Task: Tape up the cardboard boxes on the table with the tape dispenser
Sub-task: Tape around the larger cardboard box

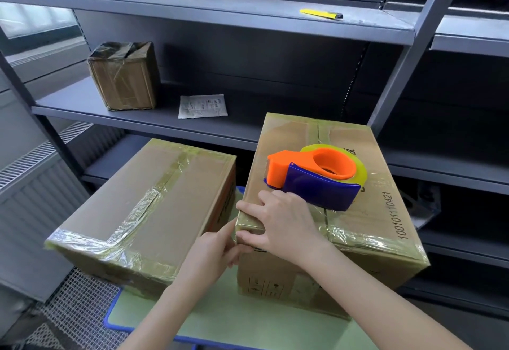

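Two taped cardboard boxes stand on a small green table. The left box lies lower, with clear tape along its seam and edges. On top of the taller right box lies the orange and blue tape dispenser, with no hand holding it. My right hand rests on that box's near left corner, its fingers curled over the taped edge. My left hand touches the same corner from the side, fingertips on the tape.
Grey metal shelving rises right behind the table. On it stand a small taped box and a white paper packet. A yellow utility knife lies on the upper shelf. A radiator stands at the left.
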The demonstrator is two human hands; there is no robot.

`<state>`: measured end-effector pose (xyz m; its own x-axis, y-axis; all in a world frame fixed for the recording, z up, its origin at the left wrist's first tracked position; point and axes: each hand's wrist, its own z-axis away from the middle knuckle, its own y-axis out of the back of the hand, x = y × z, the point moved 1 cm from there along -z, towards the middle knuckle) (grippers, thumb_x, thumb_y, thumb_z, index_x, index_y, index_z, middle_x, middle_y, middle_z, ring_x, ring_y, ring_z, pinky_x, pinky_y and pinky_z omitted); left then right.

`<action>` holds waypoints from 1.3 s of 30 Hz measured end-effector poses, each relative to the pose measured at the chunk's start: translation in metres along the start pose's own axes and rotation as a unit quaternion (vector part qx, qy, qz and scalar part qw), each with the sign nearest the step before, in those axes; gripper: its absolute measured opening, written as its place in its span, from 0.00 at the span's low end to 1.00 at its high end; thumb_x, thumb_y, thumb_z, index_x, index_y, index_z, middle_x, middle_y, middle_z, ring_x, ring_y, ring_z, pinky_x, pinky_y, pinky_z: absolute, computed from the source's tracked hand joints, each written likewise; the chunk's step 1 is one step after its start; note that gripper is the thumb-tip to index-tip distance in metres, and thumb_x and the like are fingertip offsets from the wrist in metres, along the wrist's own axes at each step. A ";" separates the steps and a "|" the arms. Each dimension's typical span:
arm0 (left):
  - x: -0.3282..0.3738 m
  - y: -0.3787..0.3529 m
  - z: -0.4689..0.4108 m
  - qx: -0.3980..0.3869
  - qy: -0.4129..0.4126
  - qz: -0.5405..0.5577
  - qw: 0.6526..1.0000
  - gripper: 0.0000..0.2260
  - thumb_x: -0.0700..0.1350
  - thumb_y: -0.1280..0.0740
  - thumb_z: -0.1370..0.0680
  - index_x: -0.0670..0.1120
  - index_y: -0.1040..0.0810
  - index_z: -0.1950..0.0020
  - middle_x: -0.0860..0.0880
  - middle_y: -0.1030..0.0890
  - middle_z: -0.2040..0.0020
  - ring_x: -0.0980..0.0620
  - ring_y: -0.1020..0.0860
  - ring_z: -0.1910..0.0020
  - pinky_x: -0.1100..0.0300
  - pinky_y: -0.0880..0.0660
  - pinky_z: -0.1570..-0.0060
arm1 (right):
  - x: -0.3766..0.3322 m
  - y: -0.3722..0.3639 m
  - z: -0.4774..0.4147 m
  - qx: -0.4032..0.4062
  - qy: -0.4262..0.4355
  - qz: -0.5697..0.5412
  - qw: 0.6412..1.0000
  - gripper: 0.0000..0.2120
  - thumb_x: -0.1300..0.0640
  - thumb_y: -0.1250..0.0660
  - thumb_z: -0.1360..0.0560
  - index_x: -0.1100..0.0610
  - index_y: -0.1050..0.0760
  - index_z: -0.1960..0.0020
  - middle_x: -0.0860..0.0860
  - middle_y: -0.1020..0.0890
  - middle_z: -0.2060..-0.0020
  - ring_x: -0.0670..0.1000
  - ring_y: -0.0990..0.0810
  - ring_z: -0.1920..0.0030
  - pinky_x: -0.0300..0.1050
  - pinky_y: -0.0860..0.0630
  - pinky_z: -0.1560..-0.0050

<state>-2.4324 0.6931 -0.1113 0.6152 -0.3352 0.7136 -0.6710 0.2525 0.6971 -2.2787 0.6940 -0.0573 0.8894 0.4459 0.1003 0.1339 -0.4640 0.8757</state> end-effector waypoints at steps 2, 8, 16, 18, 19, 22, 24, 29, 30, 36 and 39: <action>0.001 0.001 -0.001 -0.007 -0.016 -0.018 1.000 0.19 0.44 0.32 0.24 0.64 0.39 0.58 0.55 0.21 0.70 0.61 0.24 0.72 0.69 0.29 0.65 | -0.002 -0.001 -0.001 0.000 -0.006 0.003 1.000 0.22 0.35 0.30 0.34 0.47 0.18 0.47 0.48 0.24 0.70 0.49 0.26 0.71 0.41 0.32 0.72; -0.005 -0.001 -0.002 0.002 -0.046 -0.030 0.999 0.13 0.46 0.32 0.24 0.61 0.34 0.54 0.58 0.23 0.71 0.61 0.25 0.72 0.71 0.29 0.65 | -0.003 -0.002 0.000 0.010 -0.001 0.005 1.000 0.22 0.35 0.30 0.33 0.48 0.18 0.47 0.48 0.24 0.69 0.49 0.26 0.71 0.42 0.30 0.71; 0.001 0.002 0.000 0.015 -0.040 -0.100 0.994 0.25 0.65 0.36 0.29 0.47 0.27 0.43 0.60 0.29 0.72 0.63 0.31 0.73 0.72 0.36 0.70 | -0.001 -0.003 0.002 -0.001 0.022 -0.009 1.000 0.23 0.35 0.32 0.32 0.49 0.18 0.47 0.48 0.23 0.69 0.48 0.25 0.70 0.41 0.29 0.72; 0.008 0.005 0.004 0.030 -0.046 -0.134 0.989 0.36 0.80 0.51 0.39 0.53 0.30 0.50 0.59 0.31 0.73 0.63 0.32 0.74 0.71 0.37 0.72 | 0.002 0.003 0.003 -0.019 0.024 -0.027 0.999 0.25 0.34 0.40 0.29 0.49 0.19 0.44 0.48 0.24 0.69 0.47 0.25 0.70 0.39 0.32 0.73; 0.009 0.008 0.006 0.047 -0.052 -0.140 0.988 0.40 0.82 0.58 0.41 0.55 0.29 0.50 0.58 0.31 0.74 0.62 0.31 0.74 0.70 0.37 0.73 | 0.004 0.008 0.004 -0.022 0.023 -0.044 0.999 0.26 0.34 0.44 0.27 0.49 0.20 0.42 0.47 0.25 0.68 0.45 0.26 0.70 0.37 0.35 0.73; 0.010 0.020 0.008 0.124 -0.068 -0.114 0.983 0.41 0.78 0.58 0.33 0.52 0.23 0.40 0.56 0.27 0.74 0.63 0.29 0.75 0.72 0.37 0.72 | 0.016 0.032 0.007 0.074 -0.003 -0.058 0.996 0.21 0.43 0.43 0.24 0.54 0.19 0.45 0.48 0.26 0.67 0.46 0.27 0.67 0.38 0.32 0.71; 0.010 0.027 0.007 0.181 -0.073 -0.080 0.978 0.33 0.72 0.52 0.27 0.50 0.19 0.45 0.58 0.28 0.75 0.63 0.28 0.74 0.74 0.39 0.73 | 0.031 0.046 0.010 0.148 -0.072 0.003 0.986 0.17 0.47 0.39 0.26 0.58 0.20 0.51 0.52 0.25 0.64 0.52 0.26 0.63 0.45 0.28 0.65; 0.026 0.027 0.001 0.241 -0.099 -0.060 0.963 0.19 0.57 0.45 0.24 0.48 0.18 0.56 0.56 0.26 0.74 0.59 0.27 0.68 0.72 0.34 0.68 | 0.063 0.061 0.005 -0.082 -0.237 0.064 0.966 0.28 0.39 0.38 0.26 0.59 0.30 0.38 0.54 0.23 0.44 0.57 0.27 0.42 0.51 0.33 0.39; 0.030 0.026 0.000 0.246 -0.104 -0.060 0.962 0.18 0.56 0.44 0.24 0.48 0.18 0.56 0.56 0.24 0.72 0.58 0.27 0.66 0.71 0.33 0.67 | 0.066 0.062 0.005 -0.136 -0.239 0.050 0.960 0.27 0.39 0.40 0.25 0.57 0.32 0.35 0.52 0.23 0.43 0.55 0.27 0.41 0.49 0.35 0.38; 0.047 0.024 -0.012 0.213 -0.159 -0.076 0.961 0.18 0.56 0.42 0.24 0.48 0.17 0.59 0.54 0.24 0.64 0.56 0.27 0.63 0.68 0.33 0.65 | 0.062 0.070 0.000 -0.143 -0.246 0.013 0.959 0.21 0.41 0.40 0.23 0.56 0.32 0.38 0.51 0.20 0.47 0.53 0.24 0.46 0.44 0.32 0.47; 0.057 0.024 -0.016 0.169 -0.153 -0.073 0.971 0.23 0.60 0.46 0.25 0.47 0.16 0.55 0.54 0.22 0.59 0.54 0.27 0.56 0.64 0.32 0.56 | 0.056 0.071 -0.001 -0.093 -0.280 -0.040 0.955 0.21 0.42 0.38 0.23 0.56 0.33 0.38 0.51 0.21 0.48 0.54 0.23 0.49 0.43 0.34 0.55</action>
<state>-2.4066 0.6950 -0.0529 0.5971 -0.6122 0.5183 -0.7146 -0.1124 0.6905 -2.2197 0.6872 0.0108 0.9807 -0.0285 -0.1936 0.1782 -0.2786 0.9437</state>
